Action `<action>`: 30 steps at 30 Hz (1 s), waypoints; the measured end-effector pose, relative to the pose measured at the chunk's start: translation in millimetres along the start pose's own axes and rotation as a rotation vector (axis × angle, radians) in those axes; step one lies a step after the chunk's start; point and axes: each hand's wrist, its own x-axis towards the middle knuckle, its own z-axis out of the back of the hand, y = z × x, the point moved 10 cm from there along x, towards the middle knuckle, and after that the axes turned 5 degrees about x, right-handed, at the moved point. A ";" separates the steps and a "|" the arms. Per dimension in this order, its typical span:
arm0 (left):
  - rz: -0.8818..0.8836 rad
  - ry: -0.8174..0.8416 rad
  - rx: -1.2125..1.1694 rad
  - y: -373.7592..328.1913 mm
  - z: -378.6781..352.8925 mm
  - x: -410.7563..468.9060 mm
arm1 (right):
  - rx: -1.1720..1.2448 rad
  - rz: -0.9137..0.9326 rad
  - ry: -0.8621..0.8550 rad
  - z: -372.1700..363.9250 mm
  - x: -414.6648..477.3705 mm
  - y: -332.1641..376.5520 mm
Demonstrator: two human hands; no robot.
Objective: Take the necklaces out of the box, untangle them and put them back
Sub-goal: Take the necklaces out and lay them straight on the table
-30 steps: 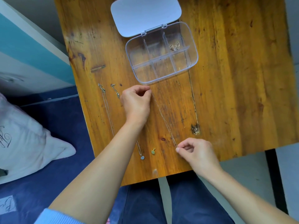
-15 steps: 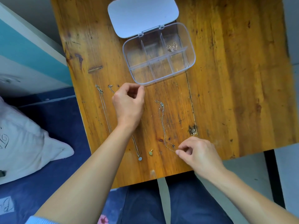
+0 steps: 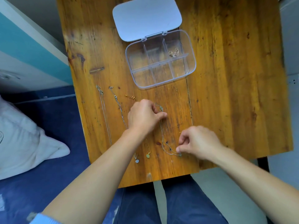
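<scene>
Necklaces (image 3: 123, 117) on table (image 3: 226, 94), box (image 3: 191, 50) open — one inside, hands (image 3: 144, 115) pinching silver chain (image 3: 162, 136).

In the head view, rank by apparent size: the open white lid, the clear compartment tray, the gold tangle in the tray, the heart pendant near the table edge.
1. Clear compartment tray, slightly larger than
2. white lid; close, so unsure.
3. Gold tangle.
4. Heart pendant, smallest.

Glossy worn wooden table (image 3: 226, 94), clear plastic box (image 3: 192, 62), metal necklaces (image 3: 105, 118)
</scene>
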 end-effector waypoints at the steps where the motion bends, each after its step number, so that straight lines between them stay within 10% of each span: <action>1: -0.004 -0.022 0.062 -2.0 -1.2 0.2 | -0.015 0.021 0.008 -14.6 -4.5 2.5; 12: 0.002 -0.237 0.034 -7.3 38.1 23.5 | 0.110 0.139 -0.175 -20.1 -18.2 19.9; 19: -0.012 -0.348 -0.182 3.7 62.3 11.4 | 0.318 0.238 -0.632 150.0 8.3 49.8; 30: 0.124 -0.319 -0.525 27.1 68.9 19.1 | -0.331 0.097 -0.621 210.6 114.8 124.0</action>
